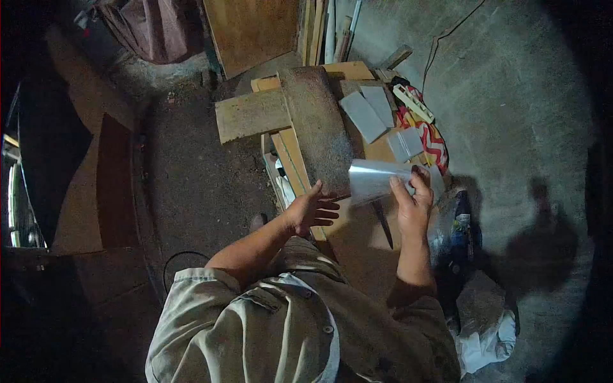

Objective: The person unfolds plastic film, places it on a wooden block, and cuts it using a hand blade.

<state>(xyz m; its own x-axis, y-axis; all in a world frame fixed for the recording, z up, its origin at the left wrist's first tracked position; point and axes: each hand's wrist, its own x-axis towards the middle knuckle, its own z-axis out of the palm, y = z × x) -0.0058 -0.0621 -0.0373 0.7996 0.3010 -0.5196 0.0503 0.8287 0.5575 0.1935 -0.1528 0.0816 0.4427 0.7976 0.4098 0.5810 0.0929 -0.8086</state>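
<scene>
My right hand [412,199] pinches a clear, shiny plastic sheet [375,173], possibly a bag, between thumb and fingers. The sheet is bent over and held above the work surface. To its left, my left hand [313,209] is open, fingers spread and holding nothing. A dark, narrow, pointed object [384,226] lies on the brown tabletop [357,233] below the sheet. Beyond the right hand lie pale flat packets [364,116] and a clear packet [405,144]. A worn, rough brown board [316,121] stretches away beyond the left hand.
A cream power strip [414,103] rests by a red, yellow and white patterned cloth [434,143]. A loose wooden board [252,116] juts out leftward. At right stand a dark bottle [461,220] and a white plastic bag [488,345]. Poles and planks [313,32] lean at the back.
</scene>
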